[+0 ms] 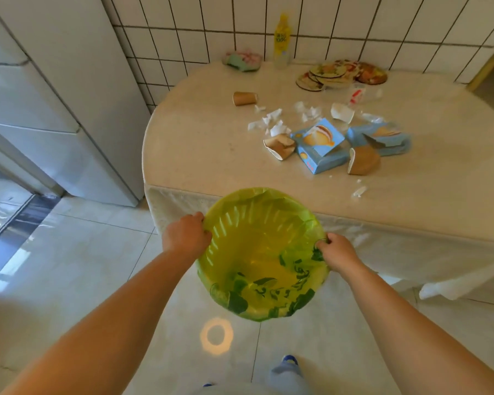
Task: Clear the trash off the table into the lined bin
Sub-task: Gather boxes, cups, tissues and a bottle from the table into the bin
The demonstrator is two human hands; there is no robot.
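Observation:
A bin [257, 223] lined with a yellow-green bag sits below the table's near edge. My left hand [186, 234] grips its left rim and my right hand [337, 252] grips its right rim. On the cream table [200, 143] lie a brown paper cup [244, 98] on its side, two crushed brown cups [280, 146] [364, 161], two blue snack boxes [320, 149] [382, 138], and several torn white paper scraps [268, 121].
A yellow bottle [281, 41] stands by the tiled wall, beside a crumpled pink-green cloth [242, 60] and a stack of patterned coasters [340, 75]. A white fridge [63, 95] stands left of the table. Tiled floor lies around my feet [285, 369].

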